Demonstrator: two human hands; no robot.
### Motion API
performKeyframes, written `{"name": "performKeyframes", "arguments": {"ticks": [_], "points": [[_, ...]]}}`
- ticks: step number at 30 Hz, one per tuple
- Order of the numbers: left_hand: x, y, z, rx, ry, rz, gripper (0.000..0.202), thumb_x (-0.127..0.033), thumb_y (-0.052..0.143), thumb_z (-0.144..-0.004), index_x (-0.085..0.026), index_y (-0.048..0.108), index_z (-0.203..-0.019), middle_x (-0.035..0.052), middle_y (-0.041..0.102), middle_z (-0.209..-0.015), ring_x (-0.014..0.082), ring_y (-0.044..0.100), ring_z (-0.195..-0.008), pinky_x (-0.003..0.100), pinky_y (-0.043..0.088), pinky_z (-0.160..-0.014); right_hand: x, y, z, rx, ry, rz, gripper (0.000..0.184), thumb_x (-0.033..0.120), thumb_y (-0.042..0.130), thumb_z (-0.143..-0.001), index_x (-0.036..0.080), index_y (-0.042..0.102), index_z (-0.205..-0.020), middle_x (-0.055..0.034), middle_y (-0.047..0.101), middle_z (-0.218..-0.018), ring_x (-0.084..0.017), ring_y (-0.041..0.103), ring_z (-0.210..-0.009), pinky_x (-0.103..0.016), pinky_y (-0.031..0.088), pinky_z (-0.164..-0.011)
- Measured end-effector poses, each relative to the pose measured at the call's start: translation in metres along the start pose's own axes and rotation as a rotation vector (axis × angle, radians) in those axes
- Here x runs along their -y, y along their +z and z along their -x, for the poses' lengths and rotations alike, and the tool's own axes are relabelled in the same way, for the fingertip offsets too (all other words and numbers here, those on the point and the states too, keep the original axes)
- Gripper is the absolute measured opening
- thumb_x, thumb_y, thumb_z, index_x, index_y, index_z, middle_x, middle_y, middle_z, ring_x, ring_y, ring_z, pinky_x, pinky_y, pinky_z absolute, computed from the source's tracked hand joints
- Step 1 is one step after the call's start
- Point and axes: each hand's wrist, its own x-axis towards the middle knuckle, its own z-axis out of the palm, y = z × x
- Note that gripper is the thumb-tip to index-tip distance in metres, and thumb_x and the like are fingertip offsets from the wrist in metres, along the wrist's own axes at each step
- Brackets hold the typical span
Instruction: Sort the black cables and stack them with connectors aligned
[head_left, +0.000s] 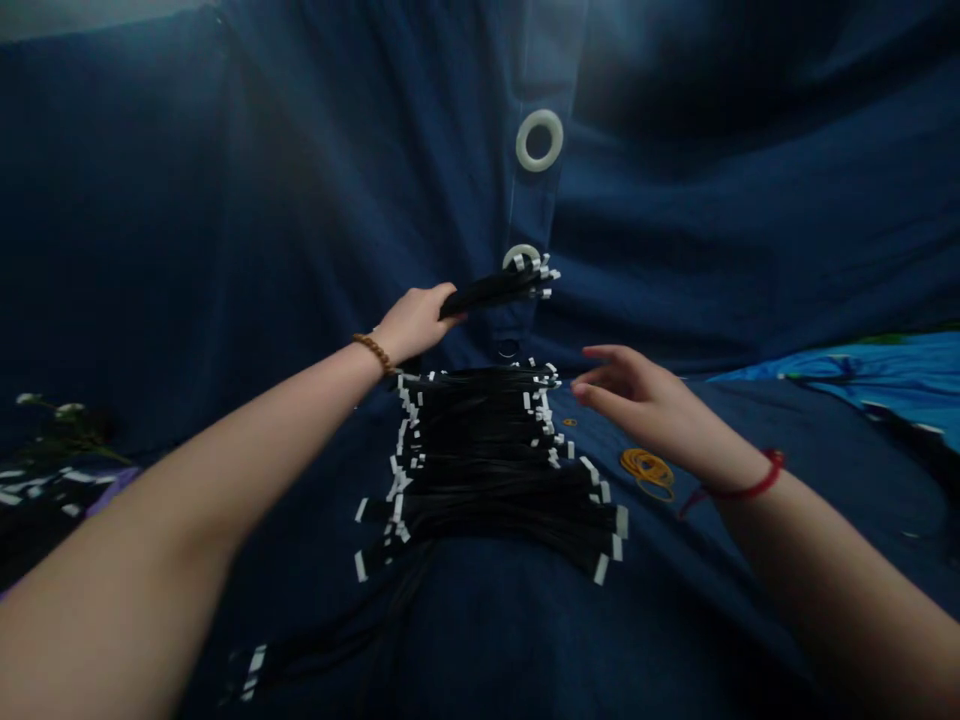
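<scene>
My left hand is closed around one end of a bundle of black cords, raised above the cloth. White tips fan out at the bundle's far right end. Below it lies a broad pile of black cords, laid side by side with white ends on both sides. To the right of the pile hovers my right hand, open, thumb and fingers apart and nothing between them. A heap of orange rubber bands rests just below it, and a single small rubber band lies nearer the pile.
Dark blue cloth covers the surface and rises behind. Two pale rings stand out on a clear strip at the back. More loose cords trail at the lower left. White flowers are at far left, bright blue material at right.
</scene>
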Motion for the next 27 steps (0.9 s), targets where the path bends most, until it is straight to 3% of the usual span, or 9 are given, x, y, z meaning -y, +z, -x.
{"name": "performKeyframes", "arguments": {"ticks": [3, 6, 9, 12, 14, 18, 20, 23, 27], "points": [[-0.002, 0.049, -0.016, 0.121, 0.052, -0.034, 0.039, -0.04, 0.048, -0.083, -0.012, 0.05, -0.111, 0.0087, 0.053, -0.109, 0.0171, 0.051, -0.099, 0.038, 0.042, -0.087, 0.002, 0.002, 0.0, 0.071, -0.004, 0.022, 0.049, 0.042, 0.047, -0.083, 0.015, 0.034, -0.122, -0.0066, 0.063, -0.095, -0.017, 0.061, -0.082, -0.029, 0.051, -0.072], [-0.006, 0.104, -0.008, 0.26, 0.03, -0.066, 0.042, -0.045, 0.047, -0.083, -0.011, 0.053, -0.106, 0.0093, 0.055, -0.105, 0.0172, 0.053, -0.097, 0.039, 0.043, -0.087, 0.001, 0.0, 0.0, 0.161, -0.005, 0.118, 0.047, 0.044, 0.041, -0.086, 0.016, 0.033, -0.123, -0.0053, 0.064, -0.093, -0.016, 0.061, -0.081, -0.029, 0.049, -0.071], [-0.006, 0.131, 0.002, 0.284, 0.022, -0.085, 0.052, -0.05, 0.039, -0.085, -0.01, 0.047, -0.118, 0.0135, 0.05, -0.118, 0.0217, 0.047, -0.111, 0.045, 0.036, -0.095, -0.002, -0.002, 0.002, 0.39, -0.011, 0.251, 0.046, 0.048, 0.043, -0.084, 0.017, 0.045, -0.118, -0.0054, 0.064, -0.092, -0.018, 0.062, -0.08, -0.03, 0.048, -0.071], [-0.012, 0.119, 0.012, 0.279, 0.095, -0.076, 0.065, -0.05, 0.031, -0.087, -0.004, 0.028, -0.133, 0.0207, 0.026, -0.139, 0.0275, 0.024, -0.13, 0.046, 0.02, -0.105, -0.006, 0.007, 0.006, 0.646, -0.022, 0.395, 0.071, 0.058, 0.058, -0.068, 0.012, 0.049, -0.122, -0.0135, 0.058, -0.113, -0.027, 0.055, -0.102, -0.038, 0.043, -0.087], [-0.024, 0.1, 0.026, 0.294, 0.197, -0.051, 0.067, -0.05, 0.026, -0.088, -0.005, 0.02, -0.137, 0.0179, 0.016, -0.144, 0.0253, 0.014, -0.134, 0.04, 0.013, -0.109, -0.008, 0.018, 0.009, 0.761, -0.015, 0.492, 0.096, 0.065, 0.065, -0.054, 0.009, 0.043, -0.129, -0.0193, 0.047, -0.126, -0.035, 0.045, -0.114, -0.045, 0.034, -0.095], [-0.054, 0.074, 0.083, 0.487, 0.412, 0.021, 0.089, -0.074, 0.038, -0.069, -0.016, 0.027, -0.136, 0.0082, 0.037, -0.136, 0.0187, 0.04, -0.121, 0.024, 0.031, -0.1, -0.006, 0.043, 0.016, 0.852, 0.011, 0.671, 0.12, 0.063, 0.073, -0.037, 0.005, 0.035, -0.134, -0.0263, 0.042, -0.128, -0.041, 0.042, -0.114, -0.054, 0.026, -0.097], [-0.059, 0.076, 0.112, 0.554, 0.411, -0.001, 0.105, -0.076, 0.046, -0.06, -0.011, 0.021, -0.138, 0.0144, 0.032, -0.138, 0.0263, 0.034, -0.125, 0.032, 0.026, -0.104, -0.004, 0.055, 0.02, 0.843, 0.014, 0.742, 0.123, 0.061, 0.075, -0.037, 0.002, 0.031, -0.135, -0.0287, 0.044, -0.124, -0.042, 0.042, -0.113, -0.056, 0.023, -0.097], [-0.052, 0.089, 0.135, 0.561, 0.291, -0.066, 0.101, -0.064, 0.057, -0.062, -0.006, 0.021, -0.137, 0.0197, 0.035, -0.134, 0.0307, 0.036, -0.121, 0.038, 0.028, -0.101, -0.003, 0.071, 0.027, 0.774, -0.007, 0.825, 0.122, 0.058, 0.076, -0.039, -0.003, 0.03, -0.134, -0.0302, 0.046, -0.119, -0.041, 0.043, -0.113, -0.057, 0.017, -0.099], [-0.04, 0.1, 0.133, 0.523, 0.24, -0.07, 0.078, -0.062, 0.061, -0.059, -0.012, 0.046, -0.117, 0.0126, 0.052, -0.108, 0.0259, 0.049, -0.102, 0.037, 0.038, -0.09, -0.008, 0.079, 0.028, 0.698, -0.065, 0.87, 0.102, 0.062, 0.073, -0.041, 0.002, 0.048, -0.119, -0.0239, 0.054, -0.111, -0.035, 0.05, -0.106, -0.05, 0.026, -0.097]]}}
